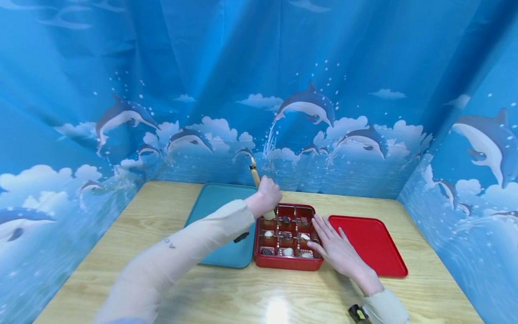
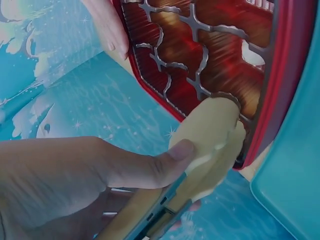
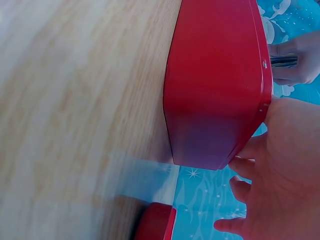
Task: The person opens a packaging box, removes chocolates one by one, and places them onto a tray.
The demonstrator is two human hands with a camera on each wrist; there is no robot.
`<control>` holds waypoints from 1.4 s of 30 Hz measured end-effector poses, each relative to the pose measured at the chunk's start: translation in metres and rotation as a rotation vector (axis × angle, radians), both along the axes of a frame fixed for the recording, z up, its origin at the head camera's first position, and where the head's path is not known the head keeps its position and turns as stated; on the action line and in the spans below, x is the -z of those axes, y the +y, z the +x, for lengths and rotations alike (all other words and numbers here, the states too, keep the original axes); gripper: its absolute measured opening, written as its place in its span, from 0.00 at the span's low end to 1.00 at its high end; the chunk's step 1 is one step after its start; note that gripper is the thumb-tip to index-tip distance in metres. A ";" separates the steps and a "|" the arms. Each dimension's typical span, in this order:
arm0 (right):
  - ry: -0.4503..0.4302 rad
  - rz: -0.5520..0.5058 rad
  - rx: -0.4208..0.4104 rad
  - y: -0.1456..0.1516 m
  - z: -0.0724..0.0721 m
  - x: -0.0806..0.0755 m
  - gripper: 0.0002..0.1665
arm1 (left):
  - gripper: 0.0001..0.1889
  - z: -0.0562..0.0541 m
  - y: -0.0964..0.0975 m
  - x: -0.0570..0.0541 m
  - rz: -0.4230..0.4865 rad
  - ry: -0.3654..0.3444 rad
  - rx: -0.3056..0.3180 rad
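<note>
My left hand (image 1: 267, 195) grips a pair of tongs (image 2: 212, 117) with broad beige heads and wood-coloured handles. Its thumb (image 2: 180, 150) presses along one head in the left wrist view. The heads reach into the far left corner compartment of a red box (image 1: 288, 263); what lies between them is hidden. Inside the box, a divided insert (image 2: 195, 22) holds several dark and white chocolates (image 1: 288, 252). Along the box's right rim rests my right hand (image 1: 337, 252), fingers extended, with its fingers against the box edge in the right wrist view.
A teal tray (image 1: 226, 261) lies left of the box, partly under my left forearm. To the right is a shallow red tray or lid (image 1: 372, 243). Behind the wooden table (image 1: 226, 292) hangs a blue dolphin-print curtain (image 1: 226, 148).
</note>
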State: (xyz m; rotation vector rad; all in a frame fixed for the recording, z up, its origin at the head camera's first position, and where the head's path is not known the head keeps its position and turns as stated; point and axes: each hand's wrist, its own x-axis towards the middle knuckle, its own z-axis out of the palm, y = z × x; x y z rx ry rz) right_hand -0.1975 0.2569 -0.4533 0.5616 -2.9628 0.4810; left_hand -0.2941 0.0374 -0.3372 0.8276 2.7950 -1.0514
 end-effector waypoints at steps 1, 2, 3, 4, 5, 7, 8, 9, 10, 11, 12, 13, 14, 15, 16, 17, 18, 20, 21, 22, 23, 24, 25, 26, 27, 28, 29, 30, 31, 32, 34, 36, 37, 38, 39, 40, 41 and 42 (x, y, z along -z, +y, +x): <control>-0.003 0.000 0.001 0.000 0.000 0.000 0.47 | 0.13 -0.001 0.003 0.001 0.007 -0.012 -0.016; -0.002 -0.001 0.000 0.000 0.000 0.000 0.47 | 0.13 -0.002 0.005 0.003 0.014 -0.023 -0.030; -0.003 0.000 0.000 0.000 0.000 0.000 0.47 | 0.14 -0.003 0.006 0.004 0.018 -0.030 -0.042; -0.004 0.000 0.000 0.001 -0.001 0.000 0.47 | 0.14 -0.004 0.007 0.006 0.020 -0.035 -0.051; -0.007 -0.001 0.000 0.000 -0.001 0.000 0.47 | 0.14 -0.004 0.007 0.007 0.022 -0.040 -0.057; -0.007 0.001 0.002 0.000 -0.001 0.001 0.47 | 0.13 -0.004 0.006 0.009 0.028 -0.035 -0.052; -0.004 0.003 0.003 0.000 -0.001 0.001 0.47 | 0.12 -0.004 0.005 0.009 0.029 -0.027 -0.041; -0.003 0.005 0.005 0.000 -0.001 0.001 0.47 | 0.11 -0.004 0.003 0.009 0.030 -0.019 -0.024; -0.001 0.007 0.006 0.001 -0.001 0.001 0.47 | 0.11 -0.005 0.001 0.009 0.032 -0.012 0.000; 0.002 0.010 0.007 0.001 -0.001 0.001 0.47 | 0.10 -0.005 -0.001 0.010 0.038 0.000 0.027; 0.005 0.013 0.008 0.001 -0.001 0.000 0.47 | 0.09 -0.006 -0.004 0.010 0.044 0.014 0.053; 0.008 0.013 0.006 0.001 -0.001 0.000 0.47 | 0.08 -0.007 -0.007 0.011 0.048 0.025 0.077; 0.009 0.014 0.005 0.001 0.000 0.000 0.47 | 0.08 -0.008 -0.010 0.012 0.058 0.035 0.097; 0.009 0.015 0.004 0.000 0.000 0.000 0.47 | 0.07 -0.009 -0.014 0.012 0.070 0.041 0.115; 0.012 0.016 0.004 0.000 0.000 0.000 0.47 | 0.06 -0.009 -0.017 0.013 0.086 0.048 0.130; 0.014 0.015 0.003 0.000 0.000 0.000 0.46 | 0.06 -0.009 -0.020 0.014 0.106 0.056 0.142; 0.016 0.013 0.002 0.000 0.000 0.000 0.46 | 0.05 -0.009 -0.023 0.014 0.124 0.059 0.151; 0.015 0.011 0.003 -0.001 0.000 0.001 0.46 | 0.05 -0.008 -0.029 0.015 0.162 0.074 0.177; 0.016 0.009 0.003 -0.001 0.000 0.001 0.46 | 0.05 -0.007 -0.033 0.016 0.183 0.082 0.189; 0.019 0.008 0.002 -0.001 0.000 0.001 0.46 | 0.06 -0.006 -0.036 0.017 0.208 0.097 0.202; 0.014 0.006 0.003 -0.001 0.000 0.001 0.46 | 0.06 -0.006 -0.039 0.018 0.230 0.110 0.214; 0.013 0.006 0.003 -0.001 0.000 0.001 0.46 | 0.07 -0.005 -0.043 0.019 0.246 0.122 0.224; 0.011 0.005 0.004 -0.001 0.001 0.000 0.46 | 0.07 -0.004 -0.046 0.020 0.262 0.138 0.237; 0.012 0.007 0.005 -0.001 0.001 0.000 0.46 | 0.08 -0.004 -0.050 0.021 0.281 0.151 0.246; 0.010 0.009 0.007 -0.001 0.001 0.000 0.46 | 0.08 -0.004 -0.054 0.022 0.296 0.162 0.255; 0.010 0.012 0.009 -0.001 0.001 0.000 0.46 | 0.09 -0.003 -0.058 0.024 0.314 0.176 0.268; 0.009 0.014 0.011 -0.001 0.001 0.000 0.46 | 0.10 -0.002 -0.063 0.025 0.323 0.185 0.277; 0.012 0.017 0.010 -0.001 0.001 0.000 0.46 | 0.10 -0.002 -0.067 0.026 0.334 0.195 0.286; 0.012 0.020 0.010 -0.001 0.001 0.001 0.46 | 0.11 -0.001 -0.071 0.028 0.349 0.205 0.296; 0.012 0.022 0.009 -0.001 0.001 0.001 0.46 | 0.12 -0.001 -0.075 0.029 0.362 0.212 0.302; 0.014 0.019 0.006 -0.001 0.001 0.001 0.46 | 0.14 0.001 -0.083 0.033 0.398 0.224 0.317; 0.024 0.010 0.001 0.000 0.000 0.001 0.46 | 0.15 0.002 -0.089 0.036 0.434 0.229 0.329; 0.032 0.003 -0.002 0.000 0.000 0.002 0.46 | 0.16 0.003 -0.092 0.037 0.456 0.232 0.337; 0.044 -0.003 -0.006 0.000 0.000 0.002 0.45 | 0.17 0.004 -0.094 0.039 0.474 0.235 0.344; 0.053 -0.009 -0.012 0.001 0.000 0.003 0.45 | 0.18 0.004 -0.097 0.040 0.495 0.239 0.354; 0.062 -0.012 -0.018 0.001 0.000 0.005 0.45 | 0.18 0.005 -0.099 0.042 0.512 0.244 0.362; 0.072 -0.015 -0.023 0.001 -0.001 0.005 0.45 | 0.18 0.005 -0.101 0.043 0.530 0.248 0.370; 0.078 -0.019 -0.027 0.001 -0.001 0.006 0.45 | 0.19 0.006 -0.103 0.045 0.547 0.252 0.377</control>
